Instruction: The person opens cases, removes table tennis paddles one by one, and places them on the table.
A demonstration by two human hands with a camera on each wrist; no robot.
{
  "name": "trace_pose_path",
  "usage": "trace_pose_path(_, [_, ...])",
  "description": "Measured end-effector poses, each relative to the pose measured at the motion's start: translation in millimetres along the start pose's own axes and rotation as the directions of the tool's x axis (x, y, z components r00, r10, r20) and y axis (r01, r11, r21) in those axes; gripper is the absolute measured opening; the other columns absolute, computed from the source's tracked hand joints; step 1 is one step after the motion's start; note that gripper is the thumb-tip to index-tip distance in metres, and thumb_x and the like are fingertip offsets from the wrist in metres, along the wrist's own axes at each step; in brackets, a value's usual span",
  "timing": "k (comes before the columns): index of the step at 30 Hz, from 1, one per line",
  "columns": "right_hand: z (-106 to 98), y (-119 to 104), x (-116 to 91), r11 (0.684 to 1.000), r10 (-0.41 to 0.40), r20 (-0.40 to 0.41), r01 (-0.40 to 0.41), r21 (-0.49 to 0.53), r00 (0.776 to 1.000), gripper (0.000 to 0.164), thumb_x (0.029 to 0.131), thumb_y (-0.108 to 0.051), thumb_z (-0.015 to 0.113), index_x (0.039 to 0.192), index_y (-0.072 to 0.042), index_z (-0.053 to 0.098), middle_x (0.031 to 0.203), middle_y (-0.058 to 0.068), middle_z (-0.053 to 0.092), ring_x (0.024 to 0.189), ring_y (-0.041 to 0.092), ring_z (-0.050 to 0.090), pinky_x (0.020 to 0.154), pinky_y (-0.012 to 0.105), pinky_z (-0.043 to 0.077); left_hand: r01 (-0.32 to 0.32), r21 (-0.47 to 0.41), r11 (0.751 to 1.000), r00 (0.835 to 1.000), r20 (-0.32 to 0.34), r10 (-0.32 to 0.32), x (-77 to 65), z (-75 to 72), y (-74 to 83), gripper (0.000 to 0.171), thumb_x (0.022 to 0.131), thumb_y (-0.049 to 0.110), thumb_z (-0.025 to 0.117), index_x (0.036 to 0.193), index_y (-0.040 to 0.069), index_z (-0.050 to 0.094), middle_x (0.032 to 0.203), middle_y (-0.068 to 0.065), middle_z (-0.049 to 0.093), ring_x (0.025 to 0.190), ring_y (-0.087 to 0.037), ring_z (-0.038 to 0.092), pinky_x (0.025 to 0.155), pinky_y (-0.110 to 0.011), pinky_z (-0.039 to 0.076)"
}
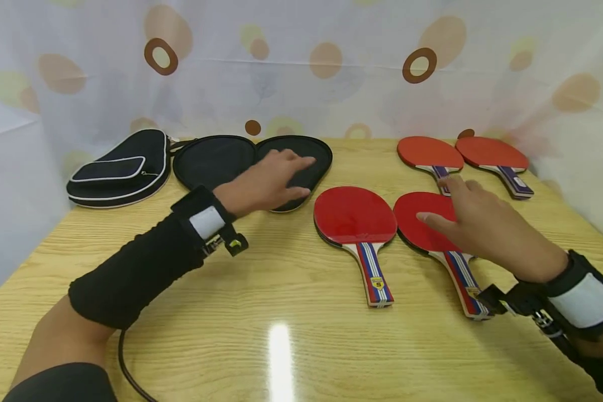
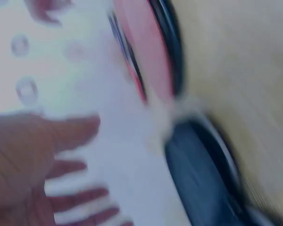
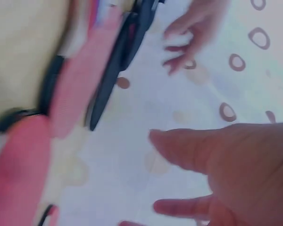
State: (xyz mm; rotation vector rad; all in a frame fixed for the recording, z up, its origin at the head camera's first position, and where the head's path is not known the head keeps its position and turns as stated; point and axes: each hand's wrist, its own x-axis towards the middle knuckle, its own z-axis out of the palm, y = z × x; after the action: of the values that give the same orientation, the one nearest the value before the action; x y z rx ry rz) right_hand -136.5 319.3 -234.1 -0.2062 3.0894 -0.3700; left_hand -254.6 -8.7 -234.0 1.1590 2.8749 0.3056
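My left hand [image 1: 266, 187] is in the air with its fingers spread, in front of the two flat black case halves [image 1: 213, 159] lying side by side. Nothing is in it. The right hand [image 1: 492, 229], also holding nothing, hovers over a red table tennis paddle [image 1: 422, 215] with a striped handle and covers part of its blade. Beside that one lies another red paddle [image 1: 352, 215], its striped handle toward me. In both wrist views, the left hand [image 2: 23, 165] and right hand [image 3: 254, 174] have extended fingers, apart from the blurred paddles.
A black paddle case [image 1: 125, 162] with white piping and a small zipped pocket stands at the back left. Two orange-red paddles [image 1: 489, 153] with purple handles lie at the back right. Behind the wooden table [image 1: 206, 335] hangs a spotted white curtain [image 1: 291, 67].
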Motion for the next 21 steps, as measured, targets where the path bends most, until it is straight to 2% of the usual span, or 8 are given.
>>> trace_pose_path(1, [-3,-4,6,1.0,-0.02,-0.015,0.021,0.014,1.0,0.079,0.099,-0.037,0.065,0.148,0.012,0.027,0.132,0.039,0.044,0.119,0.055,0.042,0.086,0.067,0.046,0.102,-0.011,0.995,0.995,-0.012,-0.103,-2.1,-1.8,-14.4,0.07,0.1,0.032,0.064,0.158,0.007,0.033,0.152,-0.023,0.039,0.138,-0.042,0.037,0.111,-0.052,0.036])
trace_pose_path(3, [-9,-14,17,0.996,-0.081,-0.056,0.083,0.033,0.995,0.077,0.098,-0.035,0.067,0.149,0.008,0.029,0.13,0.035,0.046,0.119,0.049,0.042,0.087,0.063,0.045,0.303,-0.035,0.952,0.953,-0.009,-0.303,-7.6,-2.9,-40.9,0.072,0.103,0.033,0.059,0.16,0.005,0.025,0.156,-0.028,0.029,0.141,-0.049,0.029,0.109,-0.058,0.036])
trace_pose_path(6, [-15,-30,34,0.987,-0.146,-0.057,0.149,0.056,0.988,0.079,0.097,-0.038,0.067,0.153,0.002,0.029,0.138,0.031,0.041,0.121,0.044,0.043,0.09,0.061,0.046,0.525,-0.031,0.851,0.851,0.031,-0.524,-15.4,-0.9,-73.7,0.077,0.103,0.035,0.056,0.159,-0.003,0.018,0.156,-0.037,0.018,0.142,-0.057,0.02,0.109,-0.065,0.031])
trace_pose_path(8, [-16,-42,47,0.98,-0.188,-0.034,0.19,0.06,0.982,0.079,0.097,-0.039,0.067,0.154,-0.001,0.03,0.144,0.03,0.038,0.122,0.043,0.046,0.092,0.06,0.047,0.611,-0.016,0.791,0.79,0.071,-0.609,-20.9,-0.3,-89.0,0.078,0.103,0.036,0.055,0.156,-0.008,0.017,0.155,-0.04,0.016,0.141,-0.06,0.019,0.11,-0.067,0.028])
trace_pose_path(10, [-14,-53,61,0.973,-0.224,0.02,0.222,0.061,0.974,0.078,0.098,-0.041,0.066,0.156,-0.004,0.03,0.15,0.028,0.032,0.123,0.042,0.049,0.095,0.059,0.047,0.654,-0.011,0.756,0.753,0.102,-0.65,-25.5,0.4,-100.6,0.078,0.103,0.035,0.055,0.154,-0.012,0.018,0.153,-0.042,0.018,0.141,-0.059,0.021,0.111,-0.066,0.027])
trace_pose_path(14, [-2,-70,91,0.946,-0.322,0.13,0.316,0.068,0.938,0.069,0.099,-0.035,0.065,0.154,-0.005,0.037,0.153,0.026,0.033,0.128,0.042,0.049,0.103,0.057,0.044,0.692,-0.075,0.718,0.721,0.137,-0.68,-32.1,1.7,-113.5,0.066,0.103,0.019,0.05,0.151,-0.014,0.018,0.149,-0.043,0.019,0.135,-0.057,0.03,0.106,-0.062,0.034])
trace_pose_path(16, [6,-76,104,0.935,-0.354,0.192,0.347,0.073,0.915,0.065,0.1,-0.033,0.063,0.154,-0.005,0.039,0.154,0.025,0.033,0.134,0.042,0.044,0.107,0.056,0.04,0.7,-0.1,0.708,0.714,0.129,-0.688,-33.3,3.2,-117.2,0.063,0.101,0.011,0.045,0.15,-0.016,0.017,0.148,-0.045,0.016,0.133,-0.057,0.031,0.104,-0.06,0.036])
trace_pose_path(21, [30,-90,132,0.921,-0.383,0.342,0.384,0.066,0.858,0.058,0.104,-0.029,0.055,0.155,-0.005,0.039,0.16,0.027,0.026,0.146,0.044,0.029,0.116,0.056,0.028,0.76,-0.186,0.623,0.644,0.077,-0.762,-33.2,5.8,-119.6,0.066,0.098,0.008,0.045,0.153,-0.012,0.014,0.151,-0.045,0.007,0.133,-0.06,0.029,0.105,-0.061,0.034])
